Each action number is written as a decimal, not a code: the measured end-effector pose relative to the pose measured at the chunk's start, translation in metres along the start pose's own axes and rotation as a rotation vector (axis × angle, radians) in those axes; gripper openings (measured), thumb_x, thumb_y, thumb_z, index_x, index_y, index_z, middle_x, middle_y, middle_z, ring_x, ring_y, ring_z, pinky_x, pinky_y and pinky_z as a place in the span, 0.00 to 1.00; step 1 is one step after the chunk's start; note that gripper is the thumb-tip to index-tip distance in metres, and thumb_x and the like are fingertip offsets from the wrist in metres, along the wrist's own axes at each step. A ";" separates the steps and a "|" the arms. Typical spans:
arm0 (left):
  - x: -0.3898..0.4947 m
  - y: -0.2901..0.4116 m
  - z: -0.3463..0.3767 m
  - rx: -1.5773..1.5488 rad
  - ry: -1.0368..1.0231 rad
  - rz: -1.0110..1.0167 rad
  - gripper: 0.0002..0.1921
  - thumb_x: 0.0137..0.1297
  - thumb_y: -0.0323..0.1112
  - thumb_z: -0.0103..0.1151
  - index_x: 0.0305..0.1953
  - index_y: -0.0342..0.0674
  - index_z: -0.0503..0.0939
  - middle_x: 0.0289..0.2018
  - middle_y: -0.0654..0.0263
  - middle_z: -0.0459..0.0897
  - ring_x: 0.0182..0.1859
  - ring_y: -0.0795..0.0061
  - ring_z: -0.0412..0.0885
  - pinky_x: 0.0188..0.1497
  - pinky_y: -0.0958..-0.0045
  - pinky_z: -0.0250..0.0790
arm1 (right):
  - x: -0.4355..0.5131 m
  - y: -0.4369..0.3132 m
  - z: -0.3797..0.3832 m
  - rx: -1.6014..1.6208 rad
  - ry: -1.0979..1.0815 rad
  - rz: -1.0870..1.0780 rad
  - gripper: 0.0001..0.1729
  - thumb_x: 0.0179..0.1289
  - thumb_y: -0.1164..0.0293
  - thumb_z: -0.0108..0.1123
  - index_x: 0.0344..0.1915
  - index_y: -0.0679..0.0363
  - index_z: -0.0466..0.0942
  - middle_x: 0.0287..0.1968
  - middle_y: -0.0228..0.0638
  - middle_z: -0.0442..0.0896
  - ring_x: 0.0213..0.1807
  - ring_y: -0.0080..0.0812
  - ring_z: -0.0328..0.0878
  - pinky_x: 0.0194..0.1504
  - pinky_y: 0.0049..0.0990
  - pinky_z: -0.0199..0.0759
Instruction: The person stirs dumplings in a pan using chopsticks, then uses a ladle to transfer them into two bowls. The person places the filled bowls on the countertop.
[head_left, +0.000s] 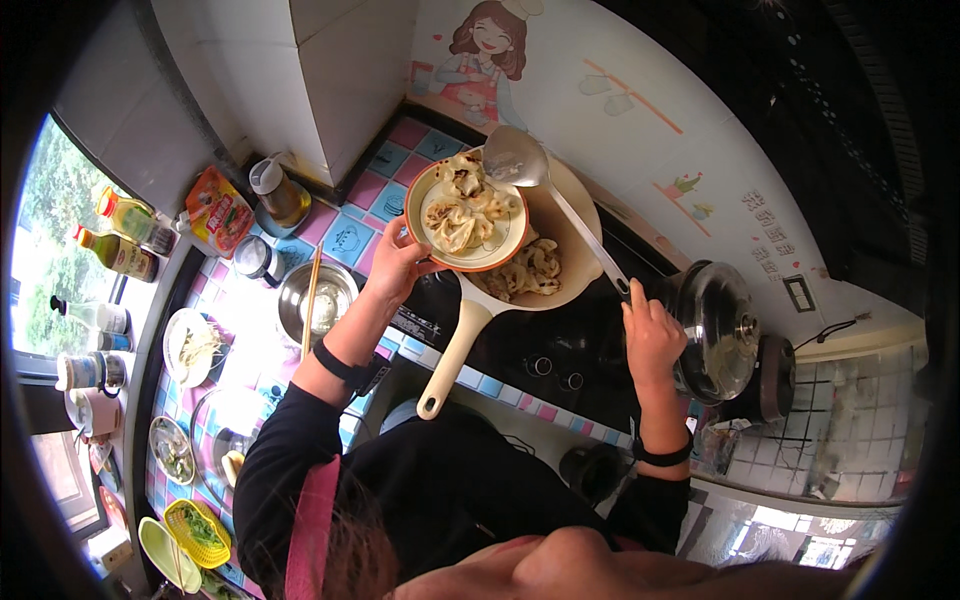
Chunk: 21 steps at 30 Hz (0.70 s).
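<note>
My left hand (396, 261) grips the rim of an orange-edged plate (466, 262), tilted over the left part of a cream frying pan (581, 225). Browned dumplings (454, 225) lie on the plate. More dumplings (536, 271) are in the pan, partly hidden beneath the plate. My right hand (652, 330) is closed on the handle of a metal spatula (517, 156), whose blade is by the plate's upper right edge. The pan's long handle (454, 360) points toward me, and neither hand holds it.
A black cooktop (517, 345) lies under the pan. A lidded pot (720, 334) stands right. On the tiled counter at left are a steel bowl (291, 307) with chopsticks (312, 296), an oil jug (277, 191), a glass jar (257, 259) and a yellow basket (196, 559) of greens.
</note>
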<state>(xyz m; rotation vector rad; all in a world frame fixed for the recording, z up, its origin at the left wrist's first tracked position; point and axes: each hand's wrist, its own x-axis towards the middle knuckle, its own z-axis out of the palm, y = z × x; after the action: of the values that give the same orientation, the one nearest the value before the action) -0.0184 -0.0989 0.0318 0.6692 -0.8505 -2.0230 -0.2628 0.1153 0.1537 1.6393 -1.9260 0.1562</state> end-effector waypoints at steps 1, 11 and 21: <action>-0.001 0.000 -0.001 0.019 -0.007 -0.001 0.28 0.48 0.21 0.48 0.53 0.36 0.57 0.42 0.57 0.72 0.42 0.64 0.77 0.41 0.60 0.75 | -0.001 0.002 0.000 -0.017 0.003 -0.017 0.23 0.45 0.69 0.64 0.45 0.53 0.73 0.18 0.30 0.64 0.19 0.28 0.70 0.21 0.26 0.65; -0.010 0.008 -0.014 0.020 -0.012 0.058 0.25 0.46 0.21 0.50 0.50 0.35 0.60 0.42 0.58 0.73 0.40 0.65 0.77 0.35 0.65 0.77 | -0.010 0.041 -0.001 0.069 -0.192 0.281 0.20 0.50 0.66 0.59 0.46 0.48 0.72 0.26 0.35 0.75 0.26 0.40 0.73 0.26 0.34 0.66; -0.033 0.033 -0.030 0.020 0.044 0.135 0.25 0.49 0.23 0.47 0.52 0.36 0.60 0.43 0.55 0.72 0.38 0.66 0.79 0.40 0.64 0.75 | -0.010 0.064 0.055 -0.302 -0.309 -0.060 0.13 0.47 0.74 0.53 0.36 0.56 0.75 0.20 0.31 0.73 0.21 0.30 0.75 0.21 0.26 0.69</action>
<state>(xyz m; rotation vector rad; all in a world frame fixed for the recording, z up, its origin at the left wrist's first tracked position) 0.0360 -0.0951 0.0433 0.6476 -0.8673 -1.8752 -0.3414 0.1133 0.1216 1.5821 -2.0007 -0.4154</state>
